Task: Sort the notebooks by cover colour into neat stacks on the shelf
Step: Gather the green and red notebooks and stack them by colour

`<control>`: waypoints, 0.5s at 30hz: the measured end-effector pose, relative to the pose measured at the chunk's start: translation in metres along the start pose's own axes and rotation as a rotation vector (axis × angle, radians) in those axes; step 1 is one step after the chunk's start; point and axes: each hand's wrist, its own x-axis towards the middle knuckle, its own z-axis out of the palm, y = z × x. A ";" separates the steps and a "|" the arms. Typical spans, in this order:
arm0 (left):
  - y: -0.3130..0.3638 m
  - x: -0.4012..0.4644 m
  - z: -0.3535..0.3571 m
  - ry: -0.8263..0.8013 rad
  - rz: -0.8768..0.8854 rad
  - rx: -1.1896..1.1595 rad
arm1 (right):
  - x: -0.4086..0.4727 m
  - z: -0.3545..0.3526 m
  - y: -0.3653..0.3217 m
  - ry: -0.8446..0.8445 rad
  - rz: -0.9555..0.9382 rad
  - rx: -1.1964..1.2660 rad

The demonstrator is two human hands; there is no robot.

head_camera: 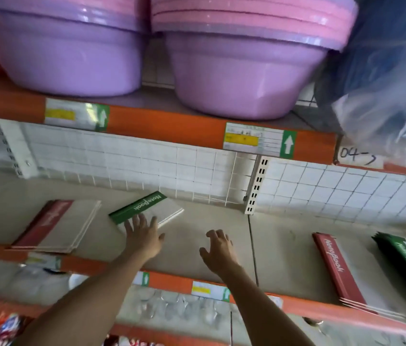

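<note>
Notebooks, green-spined (pixel 144 208), lie under your flat left hand (pixel 143 236); your right hand (pixel 219 248) hovers loose, red-spined stack (pixel 54 226) beside.

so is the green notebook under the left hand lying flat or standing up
Lying flat. The green notebook rests cover-up on the shelf, skewed to its edge, with the left hand open, fingers touching it.
</note>
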 end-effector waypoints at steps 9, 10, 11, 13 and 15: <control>0.007 -0.007 0.002 0.347 0.612 -0.335 | -0.005 0.035 -0.048 0.202 0.130 0.039; 0.006 -0.006 0.001 0.351 0.589 -0.346 | -0.005 0.035 -0.051 0.193 0.145 0.051; 0.003 -0.004 0.001 0.325 0.522 -0.350 | -0.005 0.036 -0.053 0.168 0.149 0.048; -0.006 0.001 0.003 0.237 0.348 -0.298 | -0.005 0.041 -0.057 0.113 0.123 -0.006; -0.020 0.006 0.011 0.158 0.190 -0.185 | -0.008 0.047 -0.059 0.090 0.087 -0.074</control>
